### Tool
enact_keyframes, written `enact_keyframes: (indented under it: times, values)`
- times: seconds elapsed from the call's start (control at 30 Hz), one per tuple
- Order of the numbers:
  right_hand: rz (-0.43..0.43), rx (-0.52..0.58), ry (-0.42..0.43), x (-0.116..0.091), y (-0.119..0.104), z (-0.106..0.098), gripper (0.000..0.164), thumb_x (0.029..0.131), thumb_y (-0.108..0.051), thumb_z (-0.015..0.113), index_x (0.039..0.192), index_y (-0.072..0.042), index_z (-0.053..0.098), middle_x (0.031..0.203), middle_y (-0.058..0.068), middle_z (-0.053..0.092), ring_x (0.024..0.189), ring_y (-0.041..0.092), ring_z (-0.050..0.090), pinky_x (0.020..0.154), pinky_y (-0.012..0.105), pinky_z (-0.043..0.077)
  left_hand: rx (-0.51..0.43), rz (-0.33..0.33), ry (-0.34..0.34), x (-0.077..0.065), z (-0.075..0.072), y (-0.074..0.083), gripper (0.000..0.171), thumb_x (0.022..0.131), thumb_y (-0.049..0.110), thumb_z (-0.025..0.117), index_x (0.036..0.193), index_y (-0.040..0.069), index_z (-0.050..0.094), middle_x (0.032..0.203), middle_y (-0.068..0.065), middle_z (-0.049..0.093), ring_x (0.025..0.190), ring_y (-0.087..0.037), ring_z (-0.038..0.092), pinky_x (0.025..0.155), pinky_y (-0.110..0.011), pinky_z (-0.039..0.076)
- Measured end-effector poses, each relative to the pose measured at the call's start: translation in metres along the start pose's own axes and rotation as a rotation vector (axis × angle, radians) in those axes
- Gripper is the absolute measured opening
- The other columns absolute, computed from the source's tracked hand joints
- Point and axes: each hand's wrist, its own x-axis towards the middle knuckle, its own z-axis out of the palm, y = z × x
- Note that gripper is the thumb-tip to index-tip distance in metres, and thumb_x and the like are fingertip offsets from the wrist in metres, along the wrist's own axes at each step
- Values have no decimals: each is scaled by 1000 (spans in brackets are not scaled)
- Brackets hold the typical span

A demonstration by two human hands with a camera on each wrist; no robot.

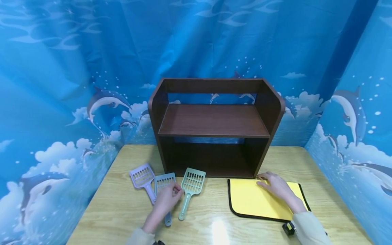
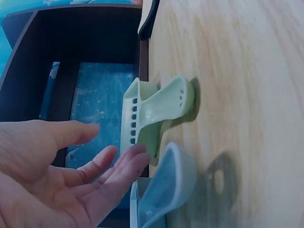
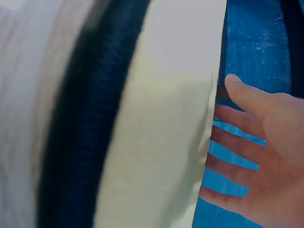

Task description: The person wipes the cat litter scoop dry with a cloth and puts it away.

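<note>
Three slotted litter scoops lie on the table in front of a shelf: a purple scoop [image 1: 150, 193], a blue scoop [image 1: 168, 220] and a green scoop [image 1: 185, 206]. Over the blue one hovers my left hand [image 1: 167, 198], hiding its middle. The left wrist view shows that hand's thumb and fingers apart, holding nothing. A yellow folded cloth [image 1: 249, 200] with black edging lies at the right. At its far edge is my right hand [image 1: 278, 188], fingers extended; in the right wrist view the fingertips disappear at the cloth's edge and the thumb stands away.
A dark brown two-tier shelf [image 1: 214, 119] stands at the back of the light wooden table [image 1: 122, 217]. Blue curtains [image 1: 196, 41] printed with dolphins hang behind and along both sides. The yellow cloth's far edge is close to the shelf's front right corner.
</note>
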Motion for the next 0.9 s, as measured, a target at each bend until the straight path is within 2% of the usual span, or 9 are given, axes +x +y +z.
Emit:
enact_keyframes:
  times: [0.13, 0.4, 0.6, 0.73, 0.9]
  values:
    - [-16, -1, 17, -1, 2, 2, 29, 90, -24, 76, 110, -3, 74, 102, 13, 69, 94, 36, 68, 81, 53, 54, 25, -16, -39, -1, 3, 0, 12, 88, 15, 75, 92, 8, 66, 82, 0, 69, 70, -11, 65, 64, -24, 54]
    - [-16, -27, 22, -5, 1, 4, 20, 88, -20, 78, 101, -5, 74, 92, 9, 65, 86, 32, 65, 75, 51, 53, 81, 2, -109, -3, 9, -1, 20, 88, 26, 78, 91, 8, 69, 78, 0, 71, 68, -12, 65, 65, -29, 52]
    - [4, -27, 39, -9, -2, 0, 12, 90, -19, 76, 94, -7, 73, 89, 6, 69, 83, 30, 66, 76, 50, 53, 86, -14, -166, -2, 18, 1, 32, 80, 29, 86, 92, 5, 68, 74, 2, 69, 65, -11, 60, 65, -30, 50]
    - [50, 12, 27, -14, -6, -8, 10, 95, -20, 72, 95, -11, 71, 88, 3, 72, 77, 22, 65, 71, 43, 51, 96, -9, -155, -3, 21, 2, 32, 77, 26, 87, 91, 6, 67, 71, 4, 66, 63, -9, 55, 62, -26, 46]
    - [82, 79, 39, -23, -14, -20, 13, 98, -22, 69, 99, -10, 71, 97, 9, 74, 83, 26, 68, 72, 45, 52, 117, 1, -142, -4, 21, 3, 26, 79, 23, 83, 89, 6, 65, 73, 4, 66, 65, -11, 54, 61, -27, 44]
